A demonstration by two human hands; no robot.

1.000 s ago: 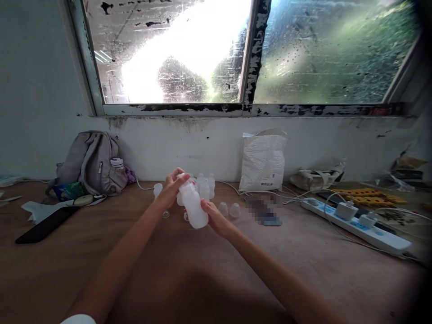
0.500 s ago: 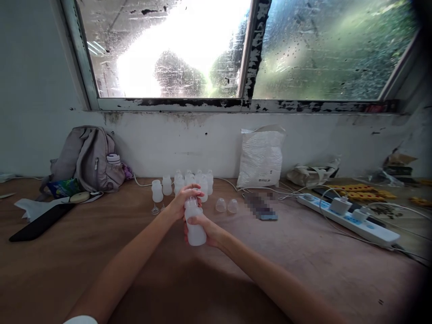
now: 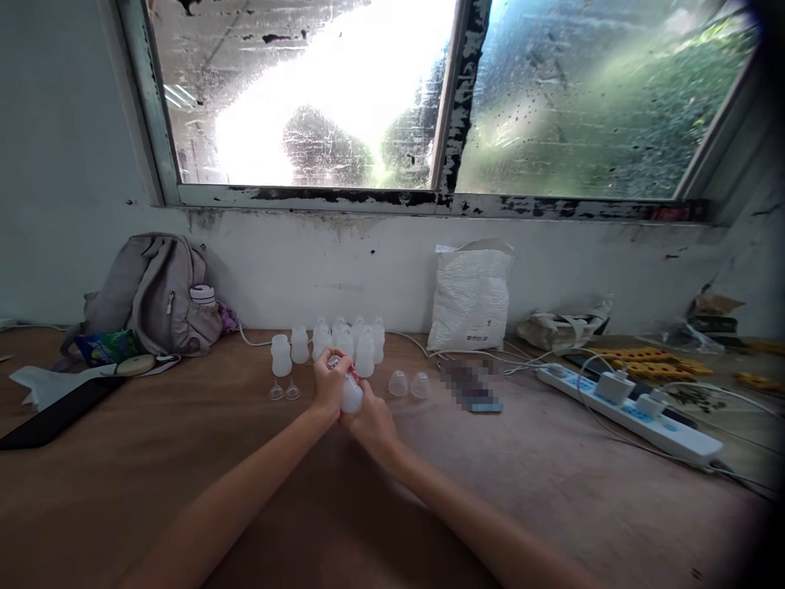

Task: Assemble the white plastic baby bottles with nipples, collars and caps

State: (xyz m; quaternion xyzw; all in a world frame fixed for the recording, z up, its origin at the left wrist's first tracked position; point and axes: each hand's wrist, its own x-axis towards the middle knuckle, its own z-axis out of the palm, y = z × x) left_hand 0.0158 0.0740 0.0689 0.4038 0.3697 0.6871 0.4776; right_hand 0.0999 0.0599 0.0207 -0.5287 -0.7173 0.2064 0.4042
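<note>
Both my hands are closed around one frosted white baby bottle (image 3: 352, 397), tilted above the brown table. My left hand (image 3: 332, 383) wraps its upper end, where a clear part shows between the fingers. My right hand (image 3: 372, 421) grips the body from the right, with its fingertips partly hidden. Just behind stand several similar bottles (image 3: 365, 353), some with clear tops. A bottle without a visible top (image 3: 280, 357) is at the left of the group. Two clear nipples (image 3: 293, 392) lie before it. Two clear domed caps (image 3: 398, 384) sit to the right of my hands.
A grey backpack (image 3: 165, 298) leans against the wall at left, near a black flat case (image 3: 58, 415). A white plastic bag (image 3: 471, 298) stands at the back. To the right are a blurred-out phone (image 3: 484, 405) and a power strip (image 3: 631, 417) with cables.
The bottle has gone from nearly upright to more tilted, its base now closer to the standing bottles. My left hand has turned over its top, and my right hand has shifted round the body.
</note>
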